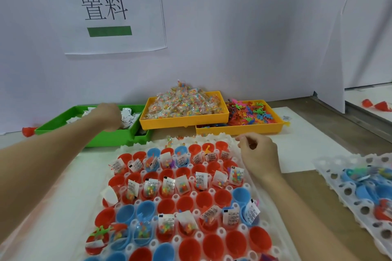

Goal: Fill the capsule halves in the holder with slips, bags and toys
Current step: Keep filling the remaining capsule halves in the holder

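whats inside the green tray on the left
The green tray holds a loose pile of white paper slips. The left hand reaches into it and covers part of the pile, so what its fingers hold, if anything, cannot be seen.

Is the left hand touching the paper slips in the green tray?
Touching. The head view shows the left hand reaching into the green tray, its fingers down among the paper slips.
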{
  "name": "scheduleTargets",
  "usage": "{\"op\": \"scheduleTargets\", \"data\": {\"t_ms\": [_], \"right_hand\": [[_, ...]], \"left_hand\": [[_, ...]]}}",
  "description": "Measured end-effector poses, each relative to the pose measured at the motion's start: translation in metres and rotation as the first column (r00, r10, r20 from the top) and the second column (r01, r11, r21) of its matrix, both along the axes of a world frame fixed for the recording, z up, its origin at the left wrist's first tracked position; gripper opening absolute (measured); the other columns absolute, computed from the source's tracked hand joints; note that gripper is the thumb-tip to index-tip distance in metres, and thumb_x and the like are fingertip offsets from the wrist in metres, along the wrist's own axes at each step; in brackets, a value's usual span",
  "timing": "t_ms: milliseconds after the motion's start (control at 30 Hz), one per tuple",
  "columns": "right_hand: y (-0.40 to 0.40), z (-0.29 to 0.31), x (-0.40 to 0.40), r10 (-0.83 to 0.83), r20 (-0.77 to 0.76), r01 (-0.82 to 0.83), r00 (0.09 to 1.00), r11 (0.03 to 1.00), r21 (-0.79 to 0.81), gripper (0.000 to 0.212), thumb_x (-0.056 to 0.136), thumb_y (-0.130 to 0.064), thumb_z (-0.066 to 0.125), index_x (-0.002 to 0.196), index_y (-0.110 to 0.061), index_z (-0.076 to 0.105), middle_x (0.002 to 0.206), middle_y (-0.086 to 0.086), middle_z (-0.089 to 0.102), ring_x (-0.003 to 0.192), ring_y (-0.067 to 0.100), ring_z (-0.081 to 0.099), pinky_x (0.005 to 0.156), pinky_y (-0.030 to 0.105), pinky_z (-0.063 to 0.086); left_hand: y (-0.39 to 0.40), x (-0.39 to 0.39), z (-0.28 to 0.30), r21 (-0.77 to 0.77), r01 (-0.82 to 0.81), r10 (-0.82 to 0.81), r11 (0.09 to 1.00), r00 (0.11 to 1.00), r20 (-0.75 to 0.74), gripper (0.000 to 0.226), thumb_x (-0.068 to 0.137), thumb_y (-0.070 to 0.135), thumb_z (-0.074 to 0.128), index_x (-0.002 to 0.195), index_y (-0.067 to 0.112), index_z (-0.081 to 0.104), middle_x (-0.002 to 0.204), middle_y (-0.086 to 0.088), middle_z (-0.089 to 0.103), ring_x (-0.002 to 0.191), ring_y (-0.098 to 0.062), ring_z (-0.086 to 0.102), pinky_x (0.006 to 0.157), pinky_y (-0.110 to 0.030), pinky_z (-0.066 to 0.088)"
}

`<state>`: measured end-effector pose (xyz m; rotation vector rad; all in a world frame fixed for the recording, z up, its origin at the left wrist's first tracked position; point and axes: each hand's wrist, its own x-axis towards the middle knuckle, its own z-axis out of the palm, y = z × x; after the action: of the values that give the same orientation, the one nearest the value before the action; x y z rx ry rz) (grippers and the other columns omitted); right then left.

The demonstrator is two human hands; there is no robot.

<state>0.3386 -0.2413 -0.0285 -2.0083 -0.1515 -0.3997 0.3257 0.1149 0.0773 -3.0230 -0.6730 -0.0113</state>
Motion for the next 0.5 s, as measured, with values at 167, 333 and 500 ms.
{"op": "scheduleTargets", "data": {"t_ms": [167,333,500], "right_hand": [[0.001,-0.002,0.002,0.0,0.004,0.0,1.0,1.0,0.014,0.018,0.099,-0.019,0.055,0.093,-0.022,0.072,0.083,-0.012,0.067,0.084,0.003,0.061,0.064,0.012,0.041],[0.001,-0.003,0.002,0.005,0.007,-0.006,1.0,1.0,0.022,0.019,0.099,-0.019,0.055,0.091,-0.024,0.071,0.082,-0.015,0.066,0.083,0.003,0.061,0.063,0.013,0.041],[0.001,-0.002,0.002,0.013,0.016,-0.013,1.0,1.0,0.01,0.02,0.099,-0.02,0.055,0.086,-0.029,0.069,0.08,-0.019,0.065,0.082,0.002,0.061,0.065,0.014,0.042]], "left_hand": [[0.005,-0.002,-0.007,-0.123,0.023,0.011,0.992,0.964,0.267,0.022,0.086,-0.011,0.058,0.096,0.001,0.073,0.111,-0.024,0.065,0.086,-0.037,0.064,0.07,-0.039,0.053],[0.009,-0.008,-0.007,-0.14,0.057,0.004,0.988,0.916,0.401,0.021,0.085,-0.013,0.058,0.087,0.003,0.071,0.102,-0.024,0.064,0.076,-0.035,0.062,0.069,-0.04,0.054],[0.009,-0.01,-0.006,-0.123,0.089,-0.023,0.988,0.888,0.459,0.014,0.087,-0.005,0.06,0.082,0.006,0.067,0.1,-0.024,0.064,0.082,-0.038,0.062,0.08,-0.047,0.056]]}}
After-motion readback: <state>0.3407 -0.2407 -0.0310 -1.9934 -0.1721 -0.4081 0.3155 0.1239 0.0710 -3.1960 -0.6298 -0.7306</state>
